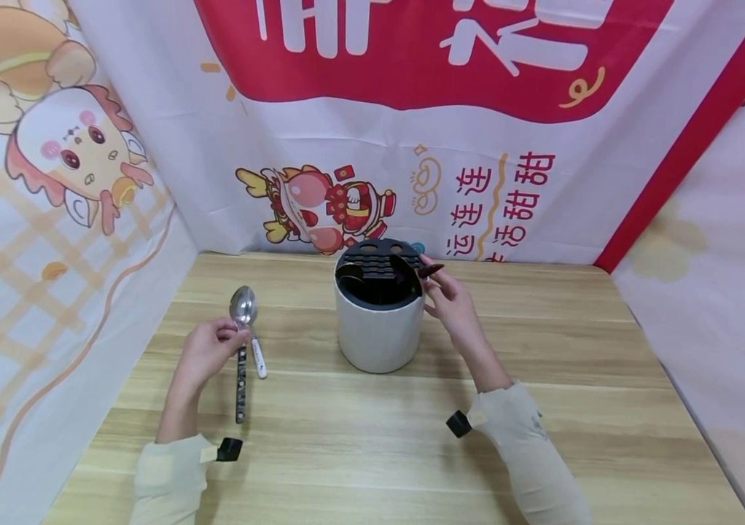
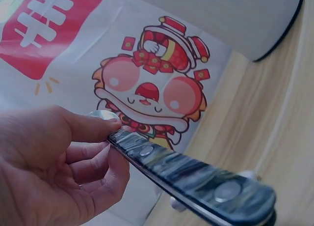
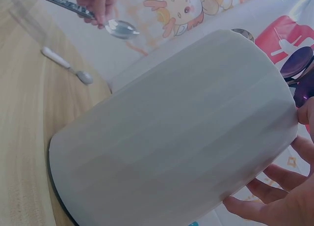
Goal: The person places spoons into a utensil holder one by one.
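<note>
My left hand (image 1: 207,351) pinches a metal spoon (image 1: 241,383) by the neck, thumb against fingers. The spoon has a dark marbled handle with rivets and is held above the table, its bowl pointing away. Just beneath lies a smaller spoon with a white handle (image 1: 259,359). A white cylindrical utensil holder (image 1: 379,335) with a black slotted top stands upright at the middle. On its right side my right hand (image 1: 456,310) grips the wall near the rim, fingers spread along the outside. Dark purple spoons (image 3: 297,62) and another spoon (image 1: 349,272) stick out of the holder; their handles are hidden.
The wooden table (image 1: 359,452) meets a printed cloth backdrop (image 1: 215,182) just behind the holder. More printed cloth hangs on the left and right sides. A small black camera (image 1: 229,449) sits on the left wrist, another (image 1: 458,424) on the right.
</note>
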A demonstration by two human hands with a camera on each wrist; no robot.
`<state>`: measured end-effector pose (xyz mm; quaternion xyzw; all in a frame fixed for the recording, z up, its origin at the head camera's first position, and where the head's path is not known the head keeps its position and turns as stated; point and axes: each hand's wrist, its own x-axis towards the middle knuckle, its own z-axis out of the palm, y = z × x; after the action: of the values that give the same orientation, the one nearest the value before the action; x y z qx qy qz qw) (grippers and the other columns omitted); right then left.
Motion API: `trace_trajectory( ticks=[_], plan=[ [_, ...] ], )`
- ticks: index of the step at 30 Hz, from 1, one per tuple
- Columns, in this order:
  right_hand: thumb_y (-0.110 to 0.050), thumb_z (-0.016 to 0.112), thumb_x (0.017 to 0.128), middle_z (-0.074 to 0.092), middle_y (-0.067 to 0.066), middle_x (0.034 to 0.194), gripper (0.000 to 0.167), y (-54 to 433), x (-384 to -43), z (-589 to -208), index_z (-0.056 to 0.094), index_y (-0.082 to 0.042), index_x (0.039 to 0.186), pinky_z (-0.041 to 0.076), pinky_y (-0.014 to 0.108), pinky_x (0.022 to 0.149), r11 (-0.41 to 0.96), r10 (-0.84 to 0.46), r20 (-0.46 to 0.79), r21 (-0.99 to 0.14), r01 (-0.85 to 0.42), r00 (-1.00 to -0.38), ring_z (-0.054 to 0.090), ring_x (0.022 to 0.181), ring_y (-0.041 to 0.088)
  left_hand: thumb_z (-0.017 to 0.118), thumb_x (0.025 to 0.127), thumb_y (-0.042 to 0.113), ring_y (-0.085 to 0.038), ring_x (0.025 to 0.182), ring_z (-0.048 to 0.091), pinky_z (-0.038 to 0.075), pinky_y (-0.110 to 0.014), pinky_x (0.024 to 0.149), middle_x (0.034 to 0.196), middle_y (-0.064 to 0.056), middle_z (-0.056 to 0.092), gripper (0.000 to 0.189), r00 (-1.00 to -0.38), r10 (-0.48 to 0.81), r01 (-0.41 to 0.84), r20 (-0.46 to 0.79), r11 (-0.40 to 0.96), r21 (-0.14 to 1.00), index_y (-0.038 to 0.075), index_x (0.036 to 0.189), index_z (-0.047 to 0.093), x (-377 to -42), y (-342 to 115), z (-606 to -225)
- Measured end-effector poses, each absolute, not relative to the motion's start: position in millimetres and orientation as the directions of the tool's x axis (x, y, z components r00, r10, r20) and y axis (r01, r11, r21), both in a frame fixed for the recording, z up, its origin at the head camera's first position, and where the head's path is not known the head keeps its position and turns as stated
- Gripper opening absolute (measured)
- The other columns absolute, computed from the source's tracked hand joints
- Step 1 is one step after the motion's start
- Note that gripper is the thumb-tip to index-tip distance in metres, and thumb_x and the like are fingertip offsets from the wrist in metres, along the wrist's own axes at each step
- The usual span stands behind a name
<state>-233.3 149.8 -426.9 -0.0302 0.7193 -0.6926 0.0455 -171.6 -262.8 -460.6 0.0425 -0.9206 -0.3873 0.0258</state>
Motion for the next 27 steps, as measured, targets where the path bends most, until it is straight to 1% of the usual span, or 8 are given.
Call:
trace_trajectory(
  ticks=[4, 11, 18, 23, 27],
  plan=[
    [-0.013, 0.043, 0.106, 0.041, 0.004, 0.158, 0.046, 150, -233, -428, 0.052, -0.033, 0.146, 0.046, 0.058, 0.106, 0.041, -0.106, -0.030, -0.999, 0.026, -0.994, 0.045, 0.140, 0.030, 0.067, 0.094, 0.016, -0.004, 0.073, 0.064, 0.054, -0.017, 0.064, 0.095, -0.018, 0.074, 0.021, -0.995, -0.098, -0.055, 0.013, 0.659, 0.750, -0.003, 0.103, 0.068, -170, -256, -454],
    [-0.014, 0.044, 0.106, 0.041, 0.004, 0.158, 0.045, 151, -235, -429, 0.051, -0.032, 0.146, 0.046, 0.057, 0.105, 0.033, -0.113, -0.018, -0.999, 0.014, -0.993, 0.046, 0.139, 0.030, 0.065, 0.095, 0.015, -0.001, 0.075, 0.065, 0.056, -0.015, 0.068, 0.099, -0.022, 0.074, 0.021, -0.996, -0.092, -0.061, -0.006, 0.610, 0.790, -0.005, 0.101, 0.066, -168, -244, -441],
    [-0.017, 0.045, 0.106, 0.041, 0.004, 0.158, 0.044, 151, -234, -428, 0.050, -0.033, 0.147, 0.046, 0.059, 0.105, 0.041, -0.121, -0.014, -0.999, 0.009, -0.993, 0.046, 0.140, 0.030, 0.066, 0.094, 0.015, -0.002, 0.074, 0.066, 0.056, -0.017, 0.066, 0.091, -0.016, 0.075, 0.017, -0.995, -0.094, -0.033, 0.030, 0.600, 0.799, -0.002, 0.093, 0.065, -166, -234, -435],
    [-0.017, 0.045, 0.106, 0.039, 0.005, 0.159, 0.045, 153, -234, -428, 0.048, -0.030, 0.149, 0.045, 0.060, 0.105, 0.036, -0.139, -0.002, -0.999, -0.003, -0.990, 0.044, 0.141, 0.032, 0.067, 0.094, 0.015, -0.005, 0.073, 0.067, 0.057, -0.018, 0.065, 0.089, -0.015, 0.075, 0.017, -0.995, -0.078, -0.003, 0.054, 0.590, 0.807, -0.002, 0.091, 0.065, -167, -227, -432],
    [-0.017, 0.046, 0.106, 0.040, 0.005, 0.159, 0.045, 153, -234, -428, 0.048, -0.030, 0.148, 0.047, 0.059, 0.104, 0.030, -0.140, 0.001, -1.000, -0.005, -0.990, 0.045, 0.140, 0.031, 0.068, 0.094, 0.015, -0.006, 0.073, 0.067, 0.057, -0.018, 0.065, 0.088, -0.014, 0.075, 0.017, -0.995, -0.071, 0.018, 0.073, 0.590, 0.807, -0.001, 0.090, 0.066, -168, -221, -431]
  ],
)
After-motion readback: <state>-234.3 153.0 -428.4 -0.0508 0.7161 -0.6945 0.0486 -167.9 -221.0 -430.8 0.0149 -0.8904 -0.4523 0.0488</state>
